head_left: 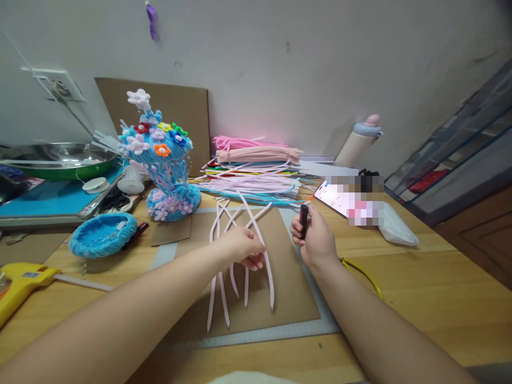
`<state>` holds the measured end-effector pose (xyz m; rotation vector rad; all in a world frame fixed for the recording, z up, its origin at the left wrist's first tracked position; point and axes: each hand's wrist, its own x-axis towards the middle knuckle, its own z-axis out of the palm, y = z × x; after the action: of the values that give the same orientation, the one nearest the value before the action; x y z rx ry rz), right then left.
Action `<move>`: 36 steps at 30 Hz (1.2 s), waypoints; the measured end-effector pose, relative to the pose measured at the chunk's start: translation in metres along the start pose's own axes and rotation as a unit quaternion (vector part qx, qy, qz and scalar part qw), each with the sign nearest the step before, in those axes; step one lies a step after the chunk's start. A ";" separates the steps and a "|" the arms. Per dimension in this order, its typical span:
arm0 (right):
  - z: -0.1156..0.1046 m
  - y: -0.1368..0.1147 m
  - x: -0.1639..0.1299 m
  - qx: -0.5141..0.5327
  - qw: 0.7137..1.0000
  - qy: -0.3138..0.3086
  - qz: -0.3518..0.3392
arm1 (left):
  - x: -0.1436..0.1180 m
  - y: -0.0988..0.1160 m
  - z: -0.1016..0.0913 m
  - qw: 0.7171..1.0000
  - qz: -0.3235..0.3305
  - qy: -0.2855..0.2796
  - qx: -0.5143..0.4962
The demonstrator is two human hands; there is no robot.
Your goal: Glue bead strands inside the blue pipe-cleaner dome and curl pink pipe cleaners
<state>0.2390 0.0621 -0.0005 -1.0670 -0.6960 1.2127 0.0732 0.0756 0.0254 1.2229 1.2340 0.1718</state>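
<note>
Sorting step | left hand (pixel 244 249) pinches pale pink pipe cleaners (pixel 240 250) on cardboard mat (pixel 288 298) | right hand (pixel 314 240), at 3 o'clock, grips black tool (pixel 304 220) | next likely calls for steady alignment.

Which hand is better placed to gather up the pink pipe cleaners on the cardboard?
Left. The left hand already rests on the pink pipe cleaners, fingers curled over them. The right hand is occupied, gripping a small black object beside them.

Home craft table: pipe cleaners (pixel 256 173), glue gun (pixel 22 285)
</note>
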 end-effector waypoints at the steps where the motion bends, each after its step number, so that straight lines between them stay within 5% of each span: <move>1: 0.000 0.000 0.001 0.004 1.000 0.007 0.000 | 0.005 0.003 0.001 1.000 -0.009 -0.004 0.028; 7: 0.003 0.001 -0.003 0.021 1.000 0.011 0.017 | -0.004 -0.004 -0.031 0.980 0.033 0.085 0.175; 11: 0.005 -0.001 -0.006 0.031 0.999 0.004 0.026 | -0.024 -0.021 -0.056 0.943 0.092 0.184 0.262; 15: 0.003 -0.008 -0.006 0.039 0.999 0.007 0.021 | -0.038 -0.037 -0.059 0.903 0.114 0.242 0.335; 21: 0.001 -0.010 -0.005 0.039 0.999 0.005 0.017 | -0.042 -0.044 -0.048 0.877 0.092 0.237 0.407; 28: 0.004 -0.004 -0.007 0.029 0.999 -0.012 0.018 | -0.039 -0.045 -0.040 0.842 -0.005 0.230 0.488; 36: 0.005 -0.003 -0.009 0.013 0.999 -0.022 0.021 | -0.028 -0.045 -0.031 0.848 -0.067 0.212 0.480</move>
<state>0.2332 0.0544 0.0049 -1.0397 -0.6937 1.2814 0.0163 0.0573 0.0130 2.0138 1.8908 -0.3544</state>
